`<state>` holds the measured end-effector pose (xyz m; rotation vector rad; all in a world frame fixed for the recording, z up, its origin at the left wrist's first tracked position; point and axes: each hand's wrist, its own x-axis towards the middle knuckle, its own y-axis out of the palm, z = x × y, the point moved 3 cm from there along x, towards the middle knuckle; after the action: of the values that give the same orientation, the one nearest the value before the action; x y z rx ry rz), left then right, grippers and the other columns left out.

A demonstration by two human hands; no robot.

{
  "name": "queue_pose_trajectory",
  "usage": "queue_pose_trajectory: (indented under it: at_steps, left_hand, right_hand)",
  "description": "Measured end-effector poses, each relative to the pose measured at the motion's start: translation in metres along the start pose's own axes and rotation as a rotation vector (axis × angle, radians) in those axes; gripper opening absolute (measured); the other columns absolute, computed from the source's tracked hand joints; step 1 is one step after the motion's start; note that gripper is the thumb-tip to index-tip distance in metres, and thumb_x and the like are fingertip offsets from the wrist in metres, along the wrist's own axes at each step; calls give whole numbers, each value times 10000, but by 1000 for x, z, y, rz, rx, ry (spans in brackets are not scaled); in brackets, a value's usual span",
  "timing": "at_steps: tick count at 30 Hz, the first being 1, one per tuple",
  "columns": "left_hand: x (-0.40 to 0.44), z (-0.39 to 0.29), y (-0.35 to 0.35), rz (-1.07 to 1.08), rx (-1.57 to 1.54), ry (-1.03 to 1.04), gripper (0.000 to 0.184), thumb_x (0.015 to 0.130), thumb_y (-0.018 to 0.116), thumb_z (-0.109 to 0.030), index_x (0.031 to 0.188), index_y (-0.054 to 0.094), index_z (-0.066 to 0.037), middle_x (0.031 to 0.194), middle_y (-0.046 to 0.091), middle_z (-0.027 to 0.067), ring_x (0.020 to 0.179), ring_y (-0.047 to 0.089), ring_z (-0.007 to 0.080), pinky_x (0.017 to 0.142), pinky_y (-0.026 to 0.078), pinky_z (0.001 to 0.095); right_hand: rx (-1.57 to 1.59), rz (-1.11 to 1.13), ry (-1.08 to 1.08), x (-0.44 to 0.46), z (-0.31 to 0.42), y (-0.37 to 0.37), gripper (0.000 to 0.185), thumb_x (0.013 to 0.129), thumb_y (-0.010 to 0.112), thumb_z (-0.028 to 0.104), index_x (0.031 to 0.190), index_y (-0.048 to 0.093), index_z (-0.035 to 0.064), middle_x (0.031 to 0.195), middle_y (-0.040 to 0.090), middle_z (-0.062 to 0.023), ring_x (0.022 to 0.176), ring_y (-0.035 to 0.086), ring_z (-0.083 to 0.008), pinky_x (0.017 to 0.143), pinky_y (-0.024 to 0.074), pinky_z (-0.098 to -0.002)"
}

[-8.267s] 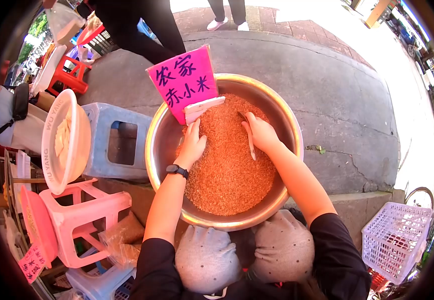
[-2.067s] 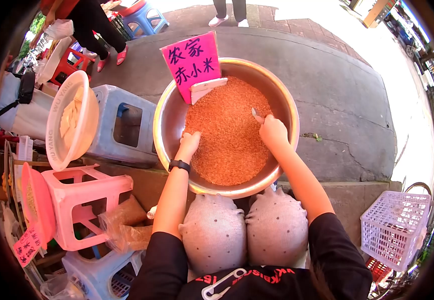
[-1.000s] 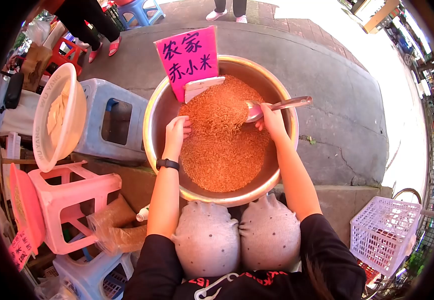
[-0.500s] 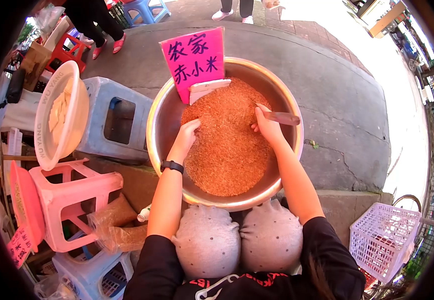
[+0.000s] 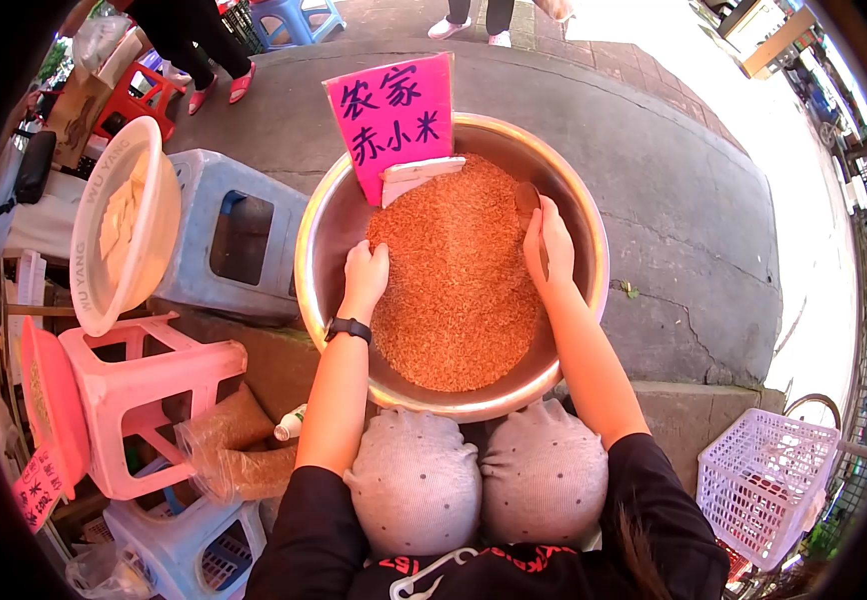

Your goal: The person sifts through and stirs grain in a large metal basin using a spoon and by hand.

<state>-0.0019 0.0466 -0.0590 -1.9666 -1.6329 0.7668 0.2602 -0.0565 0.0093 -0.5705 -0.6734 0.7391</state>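
Note:
A wide metal basin (image 5: 579,190) holds a mound of reddish-brown rice grain (image 5: 454,290). Along its right inner side is my right hand (image 5: 551,240), closed around a brown spoon-like utensil (image 5: 527,197) whose rounded end shows above the fingers and whose other part lies along the palm. My left hand (image 5: 366,270) has its fingers curled at the left edge of the grain; whether anything is inside them is hidden. A pink handwritten sign (image 5: 391,115) stands at the back of the basin, with a pale block (image 5: 419,178) against its foot.
To the left are a blue stool (image 5: 199,200), a white tub (image 5: 89,290) of pale pieces, a pink stool (image 5: 144,380) and bagged grain (image 5: 229,440). A lilac plastic basket (image 5: 769,480) sits at the lower right. Two people's legs show at the top.
My right hand has turned upright against the basin's right side, swinging the utensil's rounded end upward. My left hand has curled its fingers and shifted slightly left and down.

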Motion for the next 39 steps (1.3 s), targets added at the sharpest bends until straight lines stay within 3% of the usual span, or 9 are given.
queue_pose_trajectory:
  at_steps: [6, 9, 12, 17, 22, 26, 31, 35, 39]
  left_hand:
    - [-12, -24, -6, 360, -632, -216, 364, 844, 452, -250, 957, 569, 76, 925, 591, 86, 838, 549, 177, 752, 405, 287]
    - [-21, -48, -8, 391, -989, -359, 334, 846, 458, -255, 902, 591, 46, 858, 595, 76, 784, 547, 167, 719, 413, 271]
    - [-19, -60, -22, 451, -1026, -284, 284, 837, 465, -237, 816, 595, 14, 765, 583, 55, 723, 537, 151, 676, 417, 268]
    - [-3, -21, -15, -6, -412, -27, 262, 817, 451, -211, 769, 565, 20, 740, 591, 96, 711, 556, 209, 678, 428, 312]
    - [-6, -5, -4, -257, 82, 64, 349, 802, 456, -274, 877, 552, 54, 895, 578, 220, 836, 550, 342, 781, 423, 393]
    - [-12, -16, -6, 91, 134, -9, 429, 792, 448, -312, 943, 546, 77, 997, 542, 285, 972, 499, 406, 824, 394, 418]
    - [-13, -27, -7, 307, -196, -41, 400, 806, 462, -297, 859, 575, 83, 828, 602, 197, 835, 562, 289, 718, 410, 360]
    - [-10, -19, 13, 529, -791, -118, 374, 839, 446, -289, 811, 605, 49, 763, 612, 99, 707, 545, 139, 631, 411, 282]
    - [-18, -48, -17, 542, -827, -256, 349, 852, 436, -278, 753, 612, 8, 738, 612, 67, 683, 544, 103, 596, 412, 268]
  right_hand:
    - [107, 195, -126, -8, -19, 29, 315, 891, 441, 221, 1106, 510, 1, 836, 610, -155, 744, 607, -273, 645, 478, -326]
    - [665, 596, 401, -6, 6, 16, 345, 901, 431, 273, 1094, 518, 0, 761, 584, -72, 650, 581, -164, 569, 458, -273]
    - [663, 453, 401, -3, -2, 13, 366, 903, 426, 302, 1077, 521, -6, 739, 554, -35, 621, 544, -115, 550, 439, -261]
    - [35, 95, 132, -1, -5, 7, 291, 895, 407, 253, 1042, 526, 31, 887, 612, -156, 792, 603, -319, 731, 464, -391]
    - [-66, -45, 212, -2, 0, -1, 254, 886, 405, 244, 1063, 518, 100, 903, 617, -136, 826, 596, -317, 733, 466, -384]
    - [-142, 106, 365, -4, 4, -3, 254, 877, 429, 262, 1063, 523, 117, 911, 621, -123, 859, 591, -300, 768, 453, -380]
    - [159, 253, 186, -8, -14, 23, 292, 863, 453, 259, 1022, 567, 43, 895, 614, -170, 862, 592, -305, 763, 444, -373]
    - [656, 572, 495, -6, 4, 15, 278, 853, 501, 279, 855, 553, 6, 715, 554, -46, 664, 530, -167, 635, 434, -323]
    - [843, 531, 550, -6, -3, 17, 259, 855, 511, 283, 819, 536, 27, 703, 501, 4, 644, 478, -113, 591, 422, -303]
